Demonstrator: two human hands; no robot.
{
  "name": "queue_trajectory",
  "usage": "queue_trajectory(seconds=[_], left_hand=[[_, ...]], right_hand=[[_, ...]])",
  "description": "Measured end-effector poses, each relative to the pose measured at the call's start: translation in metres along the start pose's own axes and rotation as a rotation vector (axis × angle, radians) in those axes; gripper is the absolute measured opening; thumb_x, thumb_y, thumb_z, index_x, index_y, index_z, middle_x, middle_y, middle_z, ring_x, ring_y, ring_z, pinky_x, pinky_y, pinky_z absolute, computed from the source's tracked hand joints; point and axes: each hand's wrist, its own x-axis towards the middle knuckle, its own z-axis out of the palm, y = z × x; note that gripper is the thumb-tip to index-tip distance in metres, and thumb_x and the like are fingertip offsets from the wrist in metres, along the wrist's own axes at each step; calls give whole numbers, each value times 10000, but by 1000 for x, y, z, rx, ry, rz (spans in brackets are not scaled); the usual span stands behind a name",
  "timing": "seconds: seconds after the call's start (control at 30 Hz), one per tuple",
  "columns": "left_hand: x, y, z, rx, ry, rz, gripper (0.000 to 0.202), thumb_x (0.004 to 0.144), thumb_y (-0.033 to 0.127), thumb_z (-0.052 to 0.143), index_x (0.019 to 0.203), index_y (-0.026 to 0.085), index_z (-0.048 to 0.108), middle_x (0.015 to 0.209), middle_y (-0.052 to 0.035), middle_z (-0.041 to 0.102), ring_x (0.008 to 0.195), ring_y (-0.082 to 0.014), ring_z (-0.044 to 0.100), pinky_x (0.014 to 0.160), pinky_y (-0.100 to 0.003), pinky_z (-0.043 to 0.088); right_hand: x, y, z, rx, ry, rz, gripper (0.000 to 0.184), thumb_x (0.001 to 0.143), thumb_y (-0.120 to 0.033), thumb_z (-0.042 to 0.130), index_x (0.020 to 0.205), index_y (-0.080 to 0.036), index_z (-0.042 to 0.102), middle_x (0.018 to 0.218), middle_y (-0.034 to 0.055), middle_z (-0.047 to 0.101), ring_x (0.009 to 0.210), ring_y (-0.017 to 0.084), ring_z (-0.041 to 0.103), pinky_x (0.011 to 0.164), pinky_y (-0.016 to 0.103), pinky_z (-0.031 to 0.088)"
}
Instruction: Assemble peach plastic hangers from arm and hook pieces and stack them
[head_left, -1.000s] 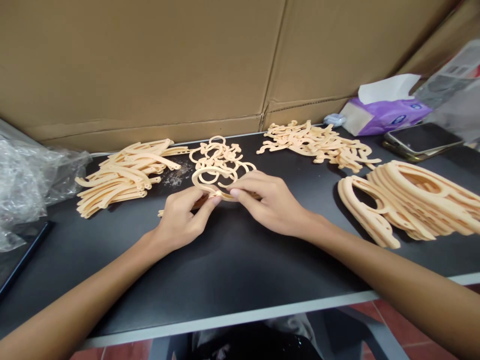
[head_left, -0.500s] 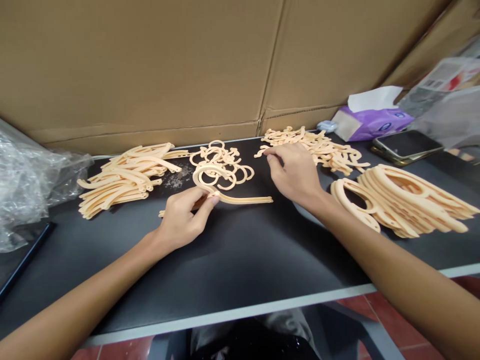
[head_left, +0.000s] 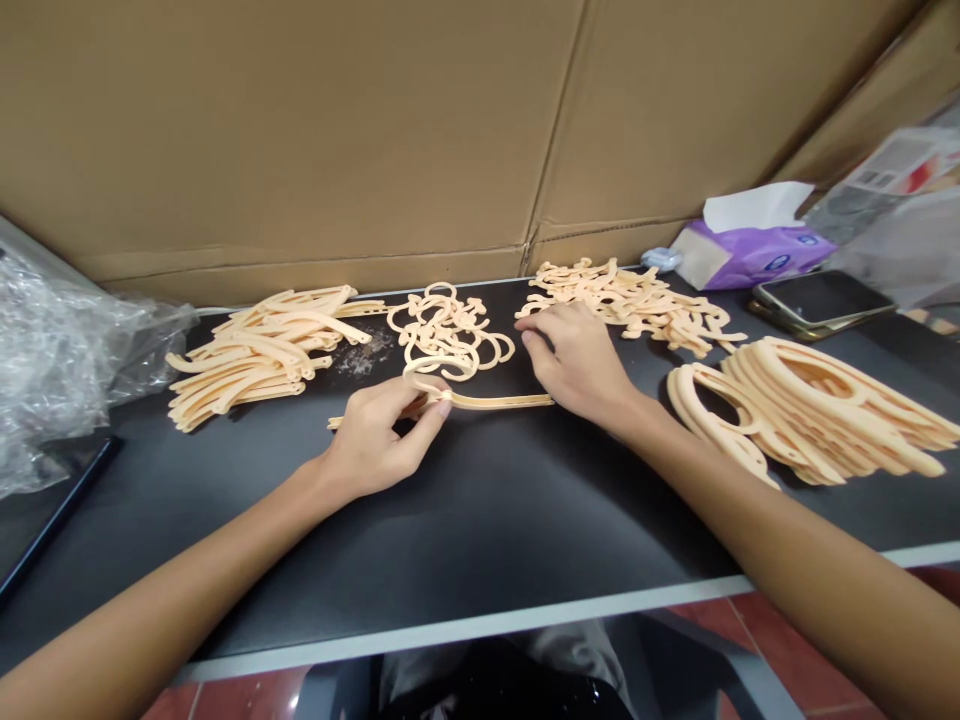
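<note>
My left hand (head_left: 379, 430) pinches a cream plastic clothes hanger (head_left: 502, 402) at its middle joint. Its hook curls away above my fingers, one arm stretches to the right, and the other arm is mostly behind my hand. My right hand (head_left: 577, 355) is closed at the fingertips, in front of a heap of small wavy cream pieces (head_left: 652, 300); whatever the fingers hold is too small or hidden to make out. Between the hands, just beyond the hanger, lies a pile of loose hooks (head_left: 450, 330).
Curved hanger arms (head_left: 255, 350) are heaped at left, near clear plastic wrap (head_left: 67, 350). Stacked hangers (head_left: 832, 410) lie at right. Behind them are a phone (head_left: 825, 298) and a purple tissue pack (head_left: 757, 255). Cardboard (head_left: 300, 130) walls the table's back.
My right hand has drawn back from the small-piece heap toward me and nearer the hanger. The hanger's hook has tilted down and away in my left hand. The view has shifted slightly.
</note>
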Motion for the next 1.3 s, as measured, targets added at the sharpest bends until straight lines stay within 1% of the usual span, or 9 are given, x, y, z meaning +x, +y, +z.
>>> queue_trajectory(seconds=[0.13, 0.4, 0.67, 0.73, 0.83, 0.93, 1.07, 1.2, 1.3], left_hand=[[1, 0, 0, -8, -6, -8, 81, 916, 176, 616, 922, 119, 673, 821, -52, 740, 686, -118, 693, 608, -162, 543], [1, 1, -1, -28, -9, -11, 90, 905, 161, 600, 942, 116, 670, 854, -57, 744, 687, -115, 692, 615, -164, 554], [1, -1, -1, -43, -16, -69, 112, 910, 198, 593, 936, 128, 677, 839, -59, 746, 683, -133, 687, 586, -191, 539], [2, 0, -3, -40, -12, -75, 116, 912, 204, 595, 943, 131, 681, 865, -70, 748, 726, -149, 693, 622, -215, 545], [5, 1, -4, -14, 6, -38, 112, 917, 200, 589, 928, 153, 690, 929, -77, 741, 842, -173, 694, 758, -273, 558], [6, 2, -3, 8, 7, -25, 118, 924, 193, 587, 874, 165, 690, 914, -68, 734, 852, -167, 688, 790, -280, 551], [5, 1, 0, 50, 29, -50, 102, 917, 205, 621, 848, 161, 682, 827, -41, 726, 736, -137, 670, 718, -250, 540], [2, 0, 3, 57, 45, -140, 84, 896, 232, 672, 942, 165, 691, 818, -14, 742, 705, -128, 685, 706, -236, 557], [1, -3, 3, 96, 11, -161, 83, 893, 240, 674, 923, 164, 690, 817, -14, 745, 710, -139, 692, 708, -249, 566]], right_hand=[[-1, -1, 0, -17, -40, 2, 337, 958, -217, 422, 1072, -155, 732, 1102, 118, 723, 1085, 300, 574, 946, 455, 408], [1, 5, -2, -96, -34, 22, 379, 927, -137, 388, 1100, -109, 725, 1129, 163, 701, 1107, 321, 562, 965, 479, 409], [-1, 4, -2, -142, -39, 3, 381, 924, -142, 397, 1118, -97, 722, 1136, 188, 700, 1106, 336, 573, 954, 493, 434], [0, 6, -2, -136, -36, 1, 372, 923, -146, 404, 1106, -95, 724, 1134, 196, 703, 1108, 340, 581, 942, 495, 442], [2, 2, -5, -44, 11, -10, 297, 929, -196, 460, 1001, -132, 741, 1040, 165, 731, 1024, 309, 621, 909, 463, 460], [2, -11, -13, 143, 26, -105, 230, 935, -268, 531, 849, -183, 726, 861, 84, 741, 829, 225, 647, 819, 375, 475], [-5, -30, -20, 285, -122, -322, 195, 929, -325, 613, 827, -186, 703, 799, 35, 725, 773, 172, 628, 782, 324, 437], [-13, -36, -14, 214, -283, -464, 180, 899, -328, 671, 820, -167, 688, 797, 35, 705, 764, 165, 608, 775, 326, 393], [-15, -35, -8, 144, -302, -460, 179, 935, -255, 607, 809, -160, 692, 792, 45, 690, 760, 165, 597, 766, 322, 390]])
